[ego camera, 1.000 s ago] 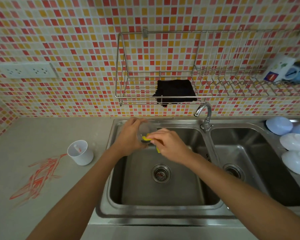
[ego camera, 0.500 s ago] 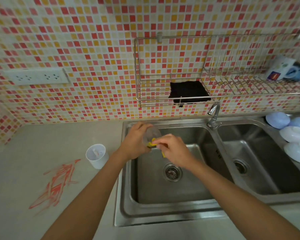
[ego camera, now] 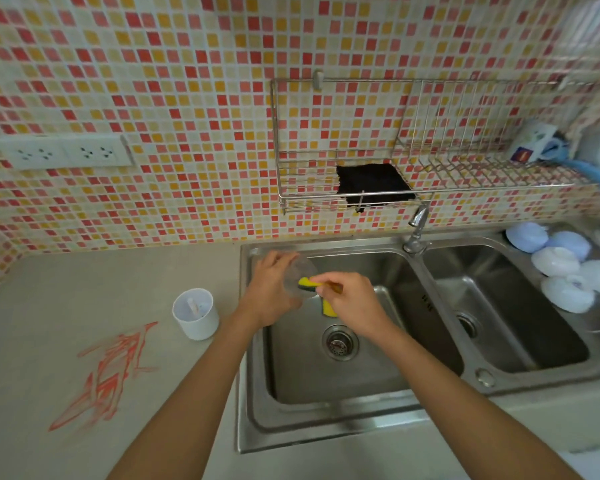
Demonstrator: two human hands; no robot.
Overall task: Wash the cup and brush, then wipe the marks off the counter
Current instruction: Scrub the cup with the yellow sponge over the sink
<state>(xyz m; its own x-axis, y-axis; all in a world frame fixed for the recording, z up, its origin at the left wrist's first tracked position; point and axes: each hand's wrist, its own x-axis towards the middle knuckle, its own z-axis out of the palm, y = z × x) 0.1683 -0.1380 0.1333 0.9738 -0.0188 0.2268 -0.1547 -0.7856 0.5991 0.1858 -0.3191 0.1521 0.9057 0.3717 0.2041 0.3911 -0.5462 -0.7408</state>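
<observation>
Over the left basin of the steel sink [ego camera: 326, 420], my left hand [ego camera: 271, 296] grips a clear cup [ego camera: 302, 271] tilted on its side. My right hand [ego camera: 354, 304] holds a yellow sponge [ego camera: 328, 308] with a dark green face, its end pushed into the cup's mouth. A white cup [ego camera: 195, 318] with a small brush inside stands on the counter left of the sink. Red-orange scribbled marks [ego camera: 104, 379] cover the counter [ego camera: 49, 296] in front of it.
A tap [ego camera: 417, 230] stands between the two basins. A wire rack [ego camera: 430, 147] on the tiled wall holds a black cloth [ego camera: 374, 183]. Several pale blue and white bowls [ego camera: 556, 263] lie at the right of the sink. Sockets [ego camera: 63, 152] sit on the wall at left.
The view has swung left and back, so the sink sits further right. My hands keep the cup and sponge together over the left basin, the sponge shifting slightly in the cup.
</observation>
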